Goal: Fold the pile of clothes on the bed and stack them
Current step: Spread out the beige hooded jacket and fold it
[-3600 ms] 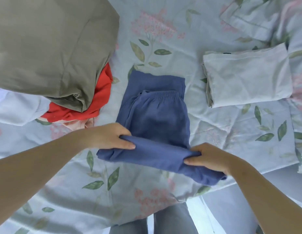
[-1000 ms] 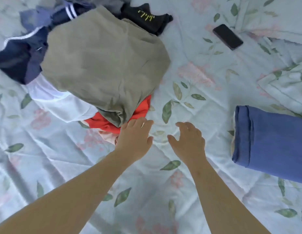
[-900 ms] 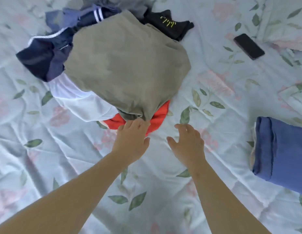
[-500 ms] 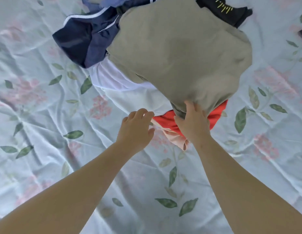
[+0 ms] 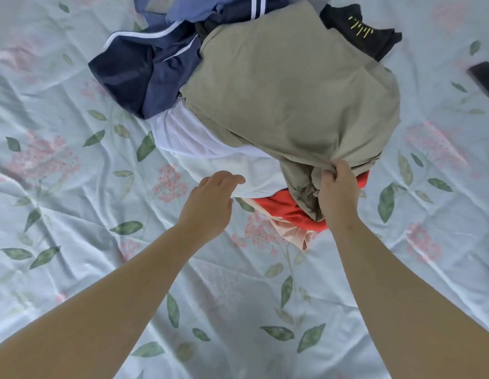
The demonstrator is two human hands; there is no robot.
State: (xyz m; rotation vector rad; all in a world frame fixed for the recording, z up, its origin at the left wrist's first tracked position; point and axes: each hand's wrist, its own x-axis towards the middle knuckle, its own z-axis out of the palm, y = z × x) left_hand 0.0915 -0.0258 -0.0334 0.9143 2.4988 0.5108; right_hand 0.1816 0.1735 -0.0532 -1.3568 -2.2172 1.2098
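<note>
One grip (image 5: pixel 338 192) on khaki garment (image 5: pixel 292 86) edge

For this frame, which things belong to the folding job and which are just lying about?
Job: right hand gripping the khaki cloth garment on top; left hand, holding nothing; white garment; red garment; navy white-striped garment; black garment with yellow print; peach garment.
Lying about: flat black phone at the right edge, on the floral bed sheet.

We find open passage over the pale floral bedsheet (image 5: pixel 74 214) at left and bottom — the heaped pile of mixed clothes (image 5: pixel 292 91) blocks upper centre, a black phone (image 5: pixel 485 80) the right edge.
</note>
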